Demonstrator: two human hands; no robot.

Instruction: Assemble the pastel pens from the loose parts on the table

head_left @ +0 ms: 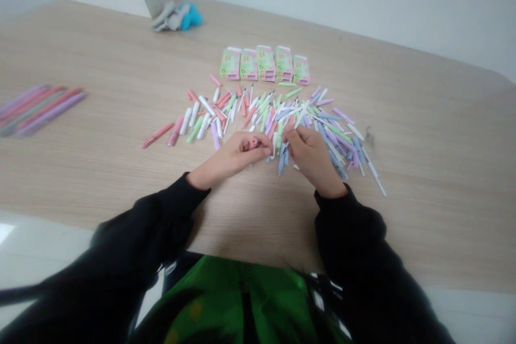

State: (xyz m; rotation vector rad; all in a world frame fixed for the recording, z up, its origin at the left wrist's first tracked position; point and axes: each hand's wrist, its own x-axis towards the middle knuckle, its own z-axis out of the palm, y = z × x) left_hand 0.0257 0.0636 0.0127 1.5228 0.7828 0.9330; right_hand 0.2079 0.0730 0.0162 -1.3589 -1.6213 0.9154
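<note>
The left hand grips a pink pen, the right hand pinches narrowly at the near edge of a pen pile at twelve o'clock, its hold unclear, with five boxes beyond and long pens at nine o'clock on the table.

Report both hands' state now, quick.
Left hand: closed, holding a pink pen piece.
Right hand: closed; whether it holds anything cannot be told.

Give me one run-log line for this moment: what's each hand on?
left hand: pink pen part held in fingers | right hand: at pile of pastel pen parts | nearby: green-and-pink boxes, assembled pens
</note>
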